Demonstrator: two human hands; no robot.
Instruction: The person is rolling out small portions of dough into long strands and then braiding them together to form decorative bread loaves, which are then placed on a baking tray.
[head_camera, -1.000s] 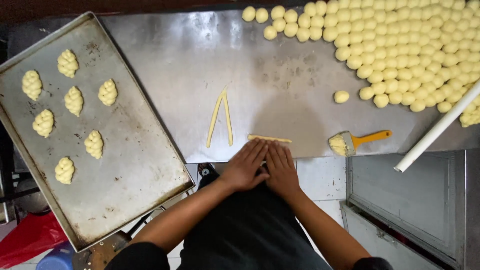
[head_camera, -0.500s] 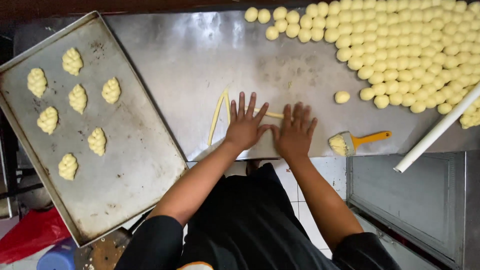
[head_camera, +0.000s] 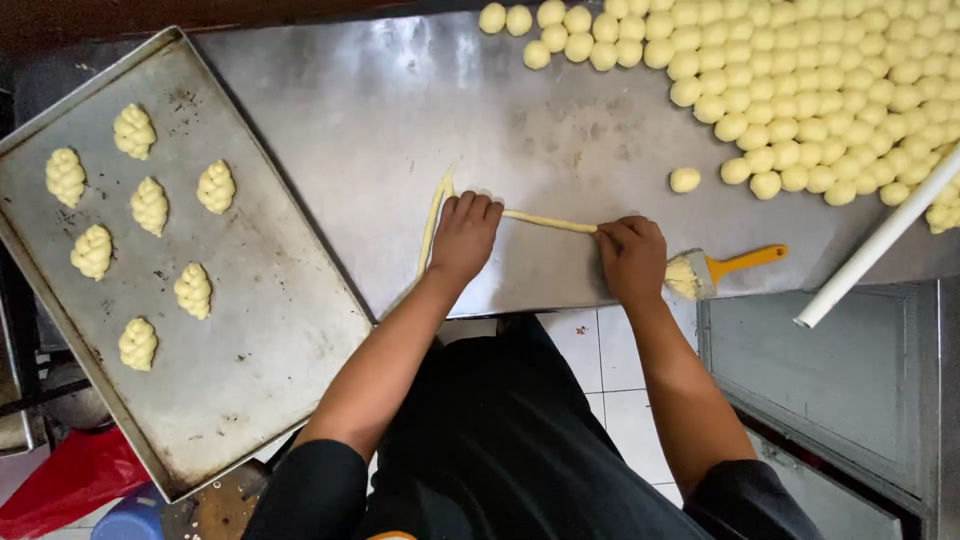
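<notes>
My left hand (head_camera: 464, 236) and my right hand (head_camera: 632, 258) press flat on a thin rope of yellow dough (head_camera: 548, 221) stretched between them on the steel table (head_camera: 380, 110). Both hands rest palm down on the rope's ends. Another long dough rope (head_camera: 432, 220) lies bent just left of my left hand. A single dough ball (head_camera: 685, 180) sits above my right hand.
A metal baking tray (head_camera: 240, 330) at the left holds several braided dough pieces (head_camera: 150, 205). Several dough balls (head_camera: 800, 90) crowd the table's back right. A yellow-handled pastry brush (head_camera: 715, 272) lies right of my right hand. A white pipe (head_camera: 875, 245) slants at the right edge.
My hands have moved from together at the table's front edge forward and apart, and the dough piece under them has been rolled out into a long thin rope.
</notes>
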